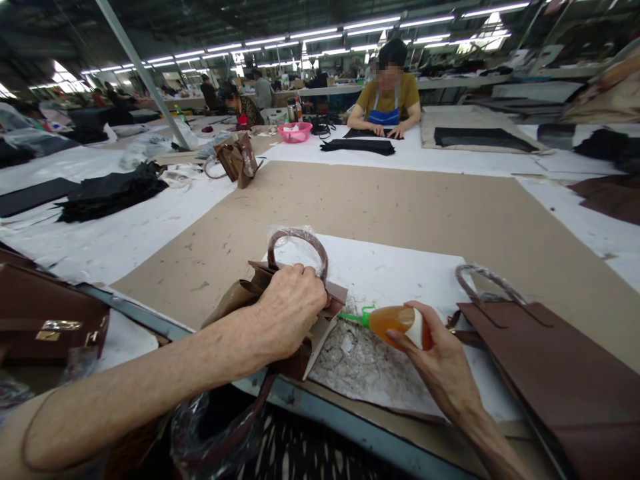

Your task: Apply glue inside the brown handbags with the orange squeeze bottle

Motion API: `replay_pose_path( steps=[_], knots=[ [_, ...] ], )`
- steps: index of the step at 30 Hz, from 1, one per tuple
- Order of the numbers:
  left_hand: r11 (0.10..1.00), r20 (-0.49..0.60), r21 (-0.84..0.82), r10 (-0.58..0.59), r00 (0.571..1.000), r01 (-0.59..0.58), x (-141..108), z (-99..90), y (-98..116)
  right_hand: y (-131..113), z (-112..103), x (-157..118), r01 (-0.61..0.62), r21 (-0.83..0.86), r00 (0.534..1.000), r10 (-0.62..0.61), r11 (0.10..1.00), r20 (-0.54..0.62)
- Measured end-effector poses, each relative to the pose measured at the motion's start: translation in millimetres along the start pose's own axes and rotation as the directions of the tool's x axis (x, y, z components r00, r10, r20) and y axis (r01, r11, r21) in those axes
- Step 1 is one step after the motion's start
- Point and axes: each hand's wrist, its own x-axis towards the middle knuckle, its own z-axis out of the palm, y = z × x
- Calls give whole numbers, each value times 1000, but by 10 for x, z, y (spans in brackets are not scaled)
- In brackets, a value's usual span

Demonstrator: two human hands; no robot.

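1. A dark ceiling (200, 20) stretches far back.
2. Rows of lit strip lights (373, 23) hang below it.
3. Bright windows (64, 75) show at far left.
4. A grey pole (143, 75) slants leftward.
5. A wide white table (125, 243) fronts a long bench (450, 83).

1. The left hand (287, 310) is closed in a tight grip, back upward, fingers curled under and their tips hidden beneath it.
2. Behind that hand, the bare left forearm (165, 380) stretches back and leftward, its wrist nearly straight.
3. The right hand (443, 357), apart from the left and to its right, is curled in a grip, thumb (403, 339) pointing toward the left hand.
4. Behind it, the right forearm (493, 437) slants back and rightward.
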Motion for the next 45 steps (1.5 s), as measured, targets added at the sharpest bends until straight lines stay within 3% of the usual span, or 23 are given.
replay_pose_path(
  steps=[5, 11, 15, 20, 25, 32, 40, 45],
  knots=[
    [1000, 25, -9, -12, 1000, 12, -38, -6, 31, 22, -9, 14, -88, 185, 996, 81, 979, 49],
    [999, 17, -22, -29, 999, 30, -51, 11, 51, 49, -4, -31, -116, 142, 988, 100, 983, 115],
    [1000, -14, -26, -13, 1000, 13, -60, 44, 45, 22, -21, -27, -154, 231, 983, 125, 961, 134],
    [999, 35, -46, -14, 999, 16, -73, -10, 49, -17, -24, 17, -185, 305, 981, 159, 934, 107],
    [997, 56, -63, -33, 998, 36, -74, -57, 60, 2, -7, 34, -185, 296, 982, 165, 937, 90],
    [998, 51, -57, -14, 999, 17, -64, -34, 47, -39, -50, 26, -126, 206, 983, 94, 970, 160],
    [999, 23, -48, -24, 999, 25, -68, 9, 40, -142, -105, -20, -202, 279, 965, 143, 939, 218],
    [999, -25, -39, -12, 1000, 11, -51, 61, 19, -189, -142, -38, -186, 251, 959, 120, 950, 258]
  ],
)
